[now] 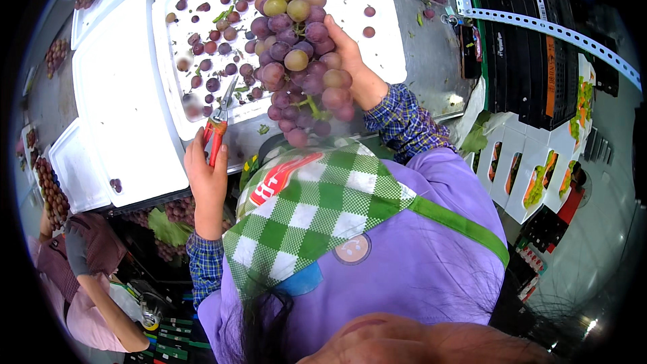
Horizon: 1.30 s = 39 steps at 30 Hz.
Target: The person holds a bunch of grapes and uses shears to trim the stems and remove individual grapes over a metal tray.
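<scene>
My right hand (358, 73) is closed on a large bunch of grapes (295, 62), purple-red with a few yellow-green berries. It holds the bunch up in front of me, and most of its fingers are hidden behind the fruit. Red-handled pruning snips (215, 136) are gripped in my left hand (207, 178), their blades pointing up beside the bunch, apart from it. Behind them is a shallow white tray (162, 44) scattered with loose grapes (213, 85) and bits of stem.
Left of the tray lie white lids or trays (125, 94). Grapes and a leaf (168, 228) show below the table edge. Black crates (519, 40) and white fruit cartons (519, 158) stand at right, near a perforated strip (546, 23). A co-worker's gloved hand (77, 249) is at lower left.
</scene>
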Each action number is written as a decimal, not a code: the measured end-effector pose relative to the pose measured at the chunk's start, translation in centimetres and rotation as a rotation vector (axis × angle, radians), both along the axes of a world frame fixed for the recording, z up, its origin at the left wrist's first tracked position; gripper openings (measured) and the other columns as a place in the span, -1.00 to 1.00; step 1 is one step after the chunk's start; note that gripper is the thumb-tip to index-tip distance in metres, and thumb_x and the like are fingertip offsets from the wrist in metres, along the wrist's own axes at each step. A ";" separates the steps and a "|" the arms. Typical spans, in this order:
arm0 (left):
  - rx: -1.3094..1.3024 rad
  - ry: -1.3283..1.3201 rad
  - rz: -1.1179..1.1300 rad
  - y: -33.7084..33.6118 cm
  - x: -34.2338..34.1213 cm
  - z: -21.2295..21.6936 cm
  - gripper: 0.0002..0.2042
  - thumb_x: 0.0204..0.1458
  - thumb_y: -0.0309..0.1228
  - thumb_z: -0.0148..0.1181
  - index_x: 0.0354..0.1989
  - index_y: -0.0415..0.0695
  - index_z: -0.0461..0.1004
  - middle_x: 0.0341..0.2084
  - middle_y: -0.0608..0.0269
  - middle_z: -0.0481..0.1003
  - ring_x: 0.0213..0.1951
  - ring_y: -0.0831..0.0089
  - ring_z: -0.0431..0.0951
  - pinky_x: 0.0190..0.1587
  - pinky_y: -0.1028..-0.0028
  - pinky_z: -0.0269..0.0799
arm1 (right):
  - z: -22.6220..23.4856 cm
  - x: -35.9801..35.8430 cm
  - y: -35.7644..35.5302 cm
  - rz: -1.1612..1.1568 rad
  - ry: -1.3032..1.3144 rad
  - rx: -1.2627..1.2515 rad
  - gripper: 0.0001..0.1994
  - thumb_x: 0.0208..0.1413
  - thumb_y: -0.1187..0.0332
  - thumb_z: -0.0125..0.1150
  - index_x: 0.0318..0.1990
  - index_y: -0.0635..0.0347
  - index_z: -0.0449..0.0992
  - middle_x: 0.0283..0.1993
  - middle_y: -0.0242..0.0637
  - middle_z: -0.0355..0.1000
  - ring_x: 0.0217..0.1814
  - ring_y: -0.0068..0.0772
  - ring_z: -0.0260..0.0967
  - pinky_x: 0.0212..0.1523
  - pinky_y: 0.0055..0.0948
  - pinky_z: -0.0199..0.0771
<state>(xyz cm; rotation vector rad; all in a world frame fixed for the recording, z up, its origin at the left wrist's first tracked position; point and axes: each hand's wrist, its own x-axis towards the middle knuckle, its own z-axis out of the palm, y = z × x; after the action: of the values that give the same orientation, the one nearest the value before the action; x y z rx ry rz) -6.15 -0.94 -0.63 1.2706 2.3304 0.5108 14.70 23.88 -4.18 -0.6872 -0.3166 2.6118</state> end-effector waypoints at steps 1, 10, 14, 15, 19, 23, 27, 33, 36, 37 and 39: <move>-0.011 0.015 -0.004 0.2 -0.2 -0.1 -0.50 0.05 -0.39 0.21 0.17 -0.28 0.29 -0.05 -0.09 0.41 -0.01 0.00 0.39 0.06 0.19 0.30 | -0.5 -0.3 0.1 -0.024 -0.006 0.001 -0.40 0.25 -0.06 -0.02 0.30 0.12 0.17 0.24 -0.23 0.29 0.21 -0.32 0.32 0.22 -0.31 0.36; 0.007 0.378 -0.138 2.9 0.7 -1.2 -0.36 0.03 -0.22 0.25 0.26 -0.22 0.20 0.19 -0.10 0.21 0.20 -0.07 0.17 0.23 0.12 0.09 | 0.4 -0.8 -0.3 -0.077 -0.010 0.068 -0.41 0.26 -0.04 -0.03 0.30 0.14 0.18 0.25 -0.23 0.28 0.22 -0.33 0.32 0.21 -0.33 0.38; 0.179 0.027 -0.123 7.5 1.3 2.1 -0.46 0.06 -0.30 0.22 0.20 -0.25 0.27 0.14 -0.10 0.28 0.16 0.03 0.27 0.16 0.16 0.22 | -0.2 -0.9 -0.4 -0.099 -0.104 0.137 -0.41 0.27 -0.08 -0.11 0.30 0.12 0.18 0.25 -0.21 0.28 0.22 -0.31 0.32 0.22 -0.31 0.38; 0.190 -0.105 -0.084 8.4 1.6 3.0 -0.48 0.06 -0.32 0.23 0.18 -0.26 0.29 0.11 -0.10 0.31 0.14 0.05 0.30 0.13 0.16 0.25 | -0.3 -1.1 -0.5 -0.101 -0.111 0.163 -0.40 0.28 -0.09 -0.13 0.30 0.12 0.18 0.25 -0.21 0.28 0.21 -0.30 0.32 0.22 -0.30 0.38; 0.287 -0.630 0.129 10.5 3.0 3.8 -0.55 0.15 -0.31 0.16 0.17 -0.26 0.31 0.11 0.03 0.35 0.16 0.24 0.34 0.16 0.29 0.29 | 0.7 -1.6 -1.3 -0.145 -0.098 0.315 -0.40 0.29 -0.09 -0.17 0.32 0.13 0.12 0.25 -0.20 0.26 0.22 -0.30 0.32 0.22 -0.30 0.37; 0.309 -0.821 0.169 12.5 4.4 4.9 -0.46 0.18 -0.27 0.11 0.28 -0.24 0.17 0.19 -0.02 0.25 0.23 0.21 0.25 0.20 0.29 0.26 | 2.3 -1.9 -1.6 -0.190 -0.109 0.427 -0.37 0.30 -0.05 -0.15 0.36 0.14 -0.01 0.30 -0.20 0.16 0.29 -0.32 0.23 0.25 -0.29 0.32; 0.358 -0.914 0.154 13.2 5.3 4.4 -0.37 0.19 -0.28 0.09 0.36 -0.22 -0.01 0.20 -0.09 0.21 0.24 0.21 0.24 0.22 0.31 0.22 | 2.4 -2.8 -1.6 -0.214 -0.022 0.366 -0.26 0.22 0.04 0.06 0.41 0.09 -0.16 0.34 -0.15 0.08 0.35 -0.25 0.13 0.28 -0.27 0.27; 0.327 -1.291 0.305 14.4 2.8 3.4 -0.35 0.23 0.00 -0.10 0.36 -0.17 0.03 0.19 0.01 0.26 0.11 0.23 0.42 0.10 0.36 0.43 | 3.5 -3.4 -0.3 -0.051 -0.235 0.708 -0.14 0.17 0.09 0.17 0.44 0.10 -0.26 0.30 -0.02 0.11 0.29 -0.25 0.18 0.22 -0.31 0.28; 0.285 -1.521 0.455 13.0 0.2 1.2 -0.39 0.23 0.03 -0.14 0.33 -0.12 0.09 0.20 0.07 0.26 0.14 0.20 0.41 0.14 0.29 0.41 | 5.7 -2.7 0.2 0.181 -0.275 0.781 -0.19 0.21 0.06 0.11 0.46 0.07 -0.22 0.31 0.01 0.12 0.27 -0.21 0.22 0.24 -0.29 0.22; 0.301 -1.606 0.478 12.8 -0.6 -0.6 -0.40 0.24 0.03 -0.16 0.32 -0.11 0.11 0.20 0.08 0.27 0.14 0.20 0.40 0.14 0.26 0.40 | 5.9 -2.7 0.2 0.188 -0.291 0.839 -0.20 0.21 0.07 0.11 0.46 0.07 -0.21 0.32 0.01 0.11 0.26 -0.22 0.24 0.23 -0.29 0.23; 0.339 -1.720 0.537 12.5 -1.0 -0.7 -0.43 0.25 0.02 -0.20 0.31 -0.10 0.13 0.20 0.09 0.28 0.16 0.20 0.39 0.16 0.22 0.39 | 6.3 -2.6 0.3 0.207 -0.301 0.948 -0.21 0.21 0.09 0.11 0.46 0.05 -0.19 0.33 0.03 0.10 0.24 -0.22 0.26 0.22 -0.29 0.25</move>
<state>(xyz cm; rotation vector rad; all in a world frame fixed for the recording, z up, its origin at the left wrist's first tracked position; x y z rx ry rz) -7.17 11.56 -1.35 -0.0492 0.9766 1.4269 12.07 24.17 2.10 -0.6890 -1.6353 2.1243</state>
